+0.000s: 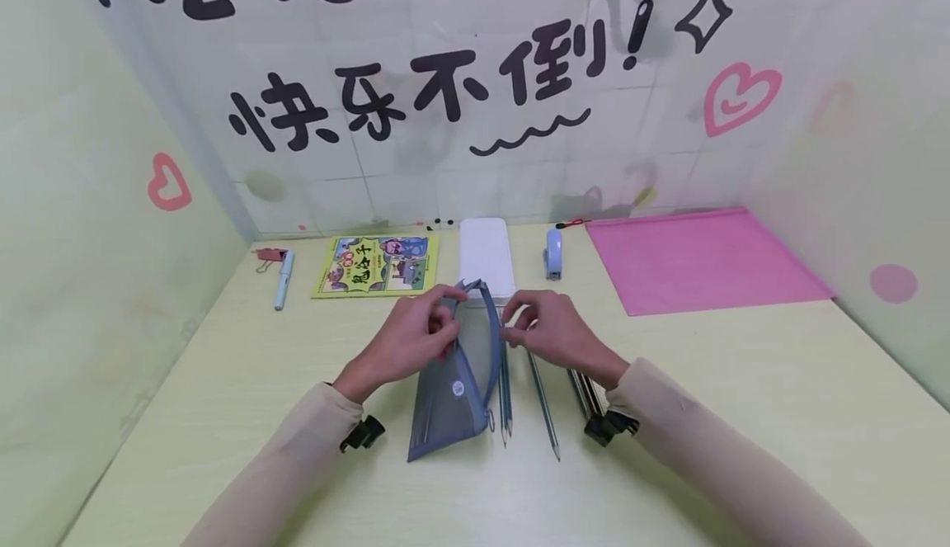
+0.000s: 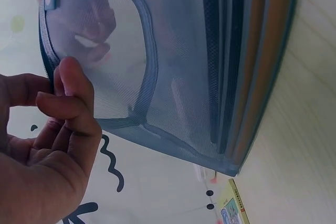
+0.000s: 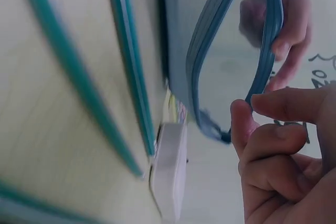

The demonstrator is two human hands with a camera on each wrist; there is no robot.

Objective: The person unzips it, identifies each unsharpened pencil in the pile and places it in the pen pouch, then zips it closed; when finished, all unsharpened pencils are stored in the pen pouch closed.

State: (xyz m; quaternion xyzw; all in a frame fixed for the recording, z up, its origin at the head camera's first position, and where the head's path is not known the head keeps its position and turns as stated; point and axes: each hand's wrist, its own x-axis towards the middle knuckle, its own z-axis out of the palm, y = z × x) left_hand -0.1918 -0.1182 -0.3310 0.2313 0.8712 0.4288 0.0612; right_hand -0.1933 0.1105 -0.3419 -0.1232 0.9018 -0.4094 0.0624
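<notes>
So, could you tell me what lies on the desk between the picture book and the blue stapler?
A white rectangular box lies between the picture book and the blue stapler, flat on the desk; the head view shows it.

Soft, even light falls from above and leaves only faint shadows on the desk (image 1: 742,382). The head view is sharp at its middle, yet bows the desk's edges and walls outward. Both wrist views are smeared, the pencils (image 3: 126,77) reduced to blurred streaks.
</notes>
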